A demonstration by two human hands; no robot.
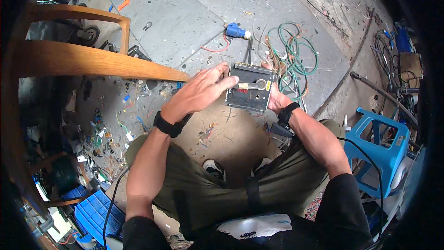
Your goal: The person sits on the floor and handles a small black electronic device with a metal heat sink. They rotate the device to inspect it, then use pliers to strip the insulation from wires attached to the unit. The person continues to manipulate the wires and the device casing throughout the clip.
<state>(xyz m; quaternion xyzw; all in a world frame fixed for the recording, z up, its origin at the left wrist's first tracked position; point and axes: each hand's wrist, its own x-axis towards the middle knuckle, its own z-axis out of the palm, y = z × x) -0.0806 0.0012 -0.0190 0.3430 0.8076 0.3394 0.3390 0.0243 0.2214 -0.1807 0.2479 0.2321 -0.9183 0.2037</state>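
Left hand (201, 89) grips left edge of black box-shaped device (243, 100), thumb by end of metal lever (252, 85). Right hand (275, 95) clasps its right side. Device held above floor (175, 44), ahead of knees. Just beyond: blue plug (236, 30), tangled green wire (296, 51) to its right. Farther out: wooden armrest (97, 60) left, blue plastic stool (402, 140) right, blue crate (99, 210) lower left.

2 bare forearms (147, 167) angle inward, left hand (198, 91) back-up with thumb (227, 83) extended, right hand (277, 100) partly hidden.
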